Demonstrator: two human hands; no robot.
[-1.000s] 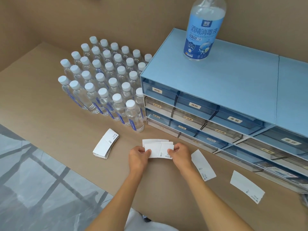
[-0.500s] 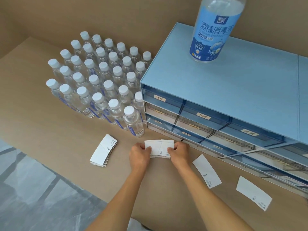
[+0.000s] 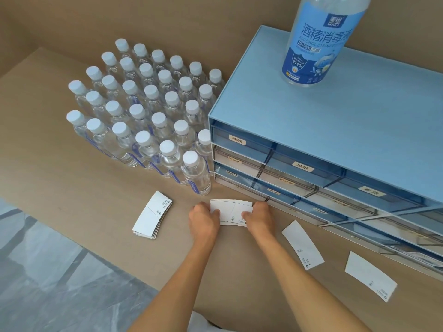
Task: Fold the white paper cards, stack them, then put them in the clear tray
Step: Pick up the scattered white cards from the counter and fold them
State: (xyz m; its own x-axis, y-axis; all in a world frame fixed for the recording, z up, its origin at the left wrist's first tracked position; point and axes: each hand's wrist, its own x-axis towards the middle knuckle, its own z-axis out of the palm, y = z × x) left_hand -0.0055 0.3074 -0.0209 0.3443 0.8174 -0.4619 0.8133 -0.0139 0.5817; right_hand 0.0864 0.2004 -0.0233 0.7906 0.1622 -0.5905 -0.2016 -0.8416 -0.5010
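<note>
A small pile of folded white paper cards (image 3: pixel 232 212) rests on the brown table just in front of the drawer cabinet. My left hand (image 3: pixel 203 219) grips its left end and my right hand (image 3: pixel 260 218) grips its right end. A second stack of white cards (image 3: pixel 153 215) lies to the left. Two single flat cards lie to the right, one (image 3: pixel 302 244) near my right forearm and another (image 3: pixel 370 275) further right. A clear tray apart from the cabinet's drawers does not show.
A blue cabinet (image 3: pixel 335 140) with clear labelled drawers stands at the right, a large disinfectant bottle (image 3: pixel 318 39) on top. Several small capped water bottles (image 3: pixel 143 111) crowd the table's back left. The table's front edge (image 3: pixel 96 252) drops to a plastic-covered floor.
Both hands, holding the card pile, have moved slightly away from me toward the cabinet's base. The view has shifted closer and to the right.
</note>
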